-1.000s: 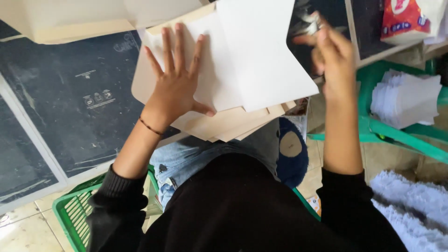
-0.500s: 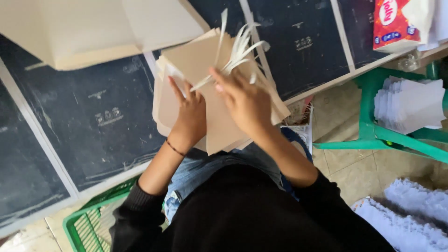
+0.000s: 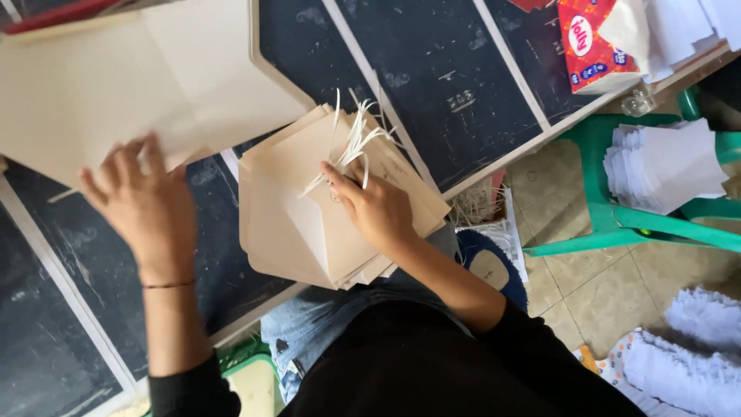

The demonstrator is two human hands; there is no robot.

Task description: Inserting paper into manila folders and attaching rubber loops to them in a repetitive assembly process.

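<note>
Seated person at a dark bench (image 3: 432, 100), head camera looking down.

Right hand (image 3: 376, 208) rests on a stack of tan paper sheets (image 3: 301, 224) at the bench's near edge, partly overhanging the lap. Fingers curled, thumb and forefinger pinched on a bundle of thin white paper strips (image 3: 353, 143); the strips fan up and away from the pinch. The palm's weight likely keeps the overhanging stack from sliding off.

Left hand (image 3: 143, 205) is raised over the left part of the bench, fingers spread and open, holding nothing. Fingertips lie at the lower edge of a large cream sheet (image 3: 139, 85); contact cannot be told for certain. A thin bracelet shows at the wrist.

At the far right corner sits a red tissue packet (image 3: 590, 42). Off the bench to the right, a green plastic stool (image 3: 617, 224) carries a pile of white paper pieces (image 3: 664, 166), within arm's reach. More white pieces (image 3: 695, 347) lie on the tiled floor.
</note>
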